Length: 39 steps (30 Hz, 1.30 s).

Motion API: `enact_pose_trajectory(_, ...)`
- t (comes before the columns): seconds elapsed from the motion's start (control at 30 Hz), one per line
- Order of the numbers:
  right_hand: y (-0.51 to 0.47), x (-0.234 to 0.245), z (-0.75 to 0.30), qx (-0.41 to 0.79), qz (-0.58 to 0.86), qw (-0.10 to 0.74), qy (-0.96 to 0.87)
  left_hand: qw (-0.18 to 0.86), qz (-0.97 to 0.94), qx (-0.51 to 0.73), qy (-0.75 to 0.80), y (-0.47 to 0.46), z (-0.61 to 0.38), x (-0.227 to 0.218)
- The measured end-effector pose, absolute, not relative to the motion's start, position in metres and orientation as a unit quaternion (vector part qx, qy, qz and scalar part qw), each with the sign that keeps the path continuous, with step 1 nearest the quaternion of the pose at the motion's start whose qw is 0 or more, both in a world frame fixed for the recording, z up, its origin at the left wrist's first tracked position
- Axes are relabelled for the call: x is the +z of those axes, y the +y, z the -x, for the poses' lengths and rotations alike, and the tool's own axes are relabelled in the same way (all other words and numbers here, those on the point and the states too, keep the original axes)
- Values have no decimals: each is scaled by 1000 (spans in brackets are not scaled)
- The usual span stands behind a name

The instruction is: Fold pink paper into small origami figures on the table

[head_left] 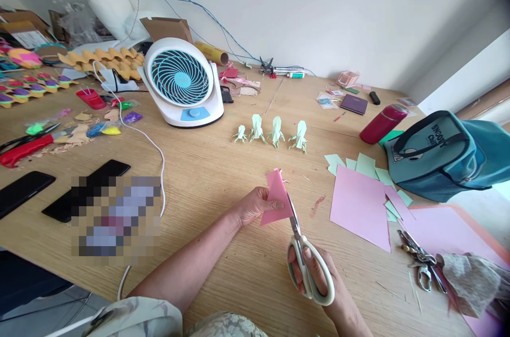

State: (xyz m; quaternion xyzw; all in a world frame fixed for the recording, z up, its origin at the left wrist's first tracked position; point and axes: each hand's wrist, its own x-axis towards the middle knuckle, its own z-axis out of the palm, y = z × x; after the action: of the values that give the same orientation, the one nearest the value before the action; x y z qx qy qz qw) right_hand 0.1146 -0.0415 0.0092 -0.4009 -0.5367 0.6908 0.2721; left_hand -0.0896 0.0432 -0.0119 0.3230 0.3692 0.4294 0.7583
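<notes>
Between the thumb and fingers of my left hand (255, 207) is a folded piece of pink paper (277, 191), held upright above the table. My right hand (319, 273) grips a pair of scissors (297, 233) by its cream handles, with fingers through the loops. The blades point away from me and lie along the paper's right edge, where thin pink slivers curl near the top. Whether the blades are parted is hard to make out. Beyond my hands stand several pale green folded-paper figures (276, 132) in a row.
A white and blue fan (181, 82) stands at the back left. On the right lie a pink sheet (358, 204), green paper pieces (365, 165), a red bottle (383, 123), a teal bag (442, 156) and keys (423, 261). Phones (93, 188) and a white cable (159, 151) are on the left.
</notes>
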Motion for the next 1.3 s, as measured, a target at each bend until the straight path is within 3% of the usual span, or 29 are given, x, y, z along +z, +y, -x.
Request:
enact_pose_trajectory(0.5,-40,8,-115,685,395,266,-552,761,-256,500,325,49,92,-15)
enact_pose_trajectory(1.3,-40,4,-113,683,403,285,-539,781,-269,466,317,48,92,-19)
